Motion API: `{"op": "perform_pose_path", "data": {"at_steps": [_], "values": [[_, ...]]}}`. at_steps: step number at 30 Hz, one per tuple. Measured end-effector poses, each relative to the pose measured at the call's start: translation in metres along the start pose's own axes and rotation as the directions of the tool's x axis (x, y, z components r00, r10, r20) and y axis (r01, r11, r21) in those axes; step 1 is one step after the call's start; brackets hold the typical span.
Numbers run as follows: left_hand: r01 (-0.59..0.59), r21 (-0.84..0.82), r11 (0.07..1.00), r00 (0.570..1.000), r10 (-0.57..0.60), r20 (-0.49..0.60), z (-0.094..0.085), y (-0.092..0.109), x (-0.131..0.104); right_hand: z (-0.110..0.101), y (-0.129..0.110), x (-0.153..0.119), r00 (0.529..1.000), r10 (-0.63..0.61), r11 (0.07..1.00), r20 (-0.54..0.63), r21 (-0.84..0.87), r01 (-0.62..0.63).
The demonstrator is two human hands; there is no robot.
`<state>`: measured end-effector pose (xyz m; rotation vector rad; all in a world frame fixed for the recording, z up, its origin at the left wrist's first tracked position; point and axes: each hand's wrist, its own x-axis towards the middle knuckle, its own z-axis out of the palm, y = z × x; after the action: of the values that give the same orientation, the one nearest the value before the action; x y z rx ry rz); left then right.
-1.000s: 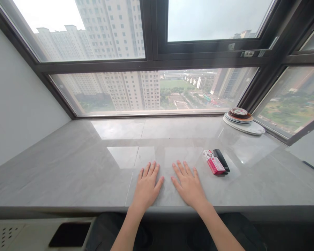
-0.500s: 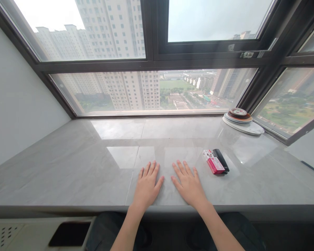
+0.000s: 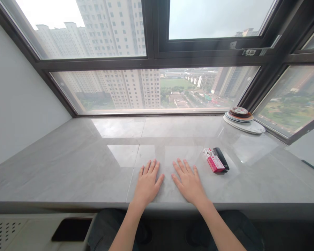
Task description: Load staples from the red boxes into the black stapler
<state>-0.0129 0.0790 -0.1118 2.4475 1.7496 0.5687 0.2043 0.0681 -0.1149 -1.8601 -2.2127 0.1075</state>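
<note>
Box [image 3: 215, 163], pink and white, lies on a grey sill [image 3: 68, 167], right of its middle, between the near edge and the far right corner, a black item [image 3: 222, 158] alongside blocking its right side. A person's right hand [image 3: 188, 183], nearest the box but apart from it, rests palm down by the near edge, fingers spread wide; the left hand [image 3: 147, 183] lies likewise beside it, thumbs pointing inward. Stacked plates [image 3: 239, 116] stand in the far right corner, close to the window frame [image 3: 157, 62] lining the far edge. A wall [image 3: 21, 90] bounds the left edge; below the near edge show a pale perforated panel [image 3: 5, 230] and the person's dark-clad legs [image 3: 104, 228]
</note>
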Motion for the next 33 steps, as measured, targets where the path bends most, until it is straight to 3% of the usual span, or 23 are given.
{"op": "perform_pose_path", "data": {"at_steps": [3,5,8,10,11,12,15,16,18,21,23,26,29,33], "values": [[0.0,-0.003,1.0,1.0,0.0,-0.004,0.0,0.0,0.0,-0.001,0.0,0.001,1.0,0.015,0.998,0.006,0.067,-0.015],[0.002,-0.005,1.0,1.0,-0.002,-0.004,0.0,0.0,0.0,-0.008,0.004,0.003,0.999,0.021,0.979,0.031,0.201,-0.026],[0.003,-0.006,1.0,1.0,-0.003,-0.003,0.0,-0.001,0.0,-0.034,0.026,0.005,0.996,0.001,0.819,0.091,0.571,-0.053],[0.004,-0.01,1.0,1.0,-0.004,-0.005,0.001,-0.001,0.0,-0.058,0.053,0.007,0.996,0.044,0.623,0.071,0.778,-0.084],[0.003,-0.014,1.0,1.0,-0.003,-0.006,0.001,-0.002,0.0,-0.071,0.07,0.009,0.992,0.123,0.554,0.018,0.828,-0.084],[0.002,-0.019,1.0,1.0,-0.002,-0.008,0.001,-0.002,0.0,-0.082,0.09,0.01,0.974,0.222,0.532,-0.045,0.843,-0.082],[0.002,-0.031,1.0,1.0,-0.002,-0.012,0.002,-0.002,0.0,-0.101,0.154,0.015,0.852,0.489,0.608,-0.186,0.773,-0.181],[0.003,-0.033,0.999,1.0,-0.003,-0.014,0.002,-0.002,0.0,-0.102,0.174,0.017,0.833,0.526,0.617,-0.173,0.751,-0.234],[0.003,-0.036,0.999,1.0,-0.003,-0.016,0.002,-0.002,0.0,-0.098,0.206,0.018,0.84,0.542,0.587,-0.019,0.724,-0.363],[0.001,-0.04,0.999,1.0,-0.001,-0.017,0.002,-0.001,0.0,-0.084,0.225,0.017,0.862,0.452,0.539,0.228,0.701,-0.468],[0.002,-0.042,0.999,1.0,-0.003,-0.019,0.002,-0.001,0.0,-0.075,0.218,0.017,0.873,0.404,0.514,0.274,0.721,-0.465],[0.007,-0.038,0.999,1.0,-0.008,-0.023,0.002,-0.001,0.0,-0.064,0.188,0.019,0.883,0.379,0.447,0.279,0.78,-0.438],[0.011,-0.048,0.999,1.0,-0.012,-0.025,0.002,0.0,0.0,-0.051,0.139,0.024,0.904,0.338,0.406,0.263,0.826,-0.392],[0.038,-0.146,0.989,0.999,-0.043,-0.032,0.0,-0.001,0.001,-0.027,0.057,0.036,0.946,0.229,0.407,0.228,0.861,-0.306]]}}
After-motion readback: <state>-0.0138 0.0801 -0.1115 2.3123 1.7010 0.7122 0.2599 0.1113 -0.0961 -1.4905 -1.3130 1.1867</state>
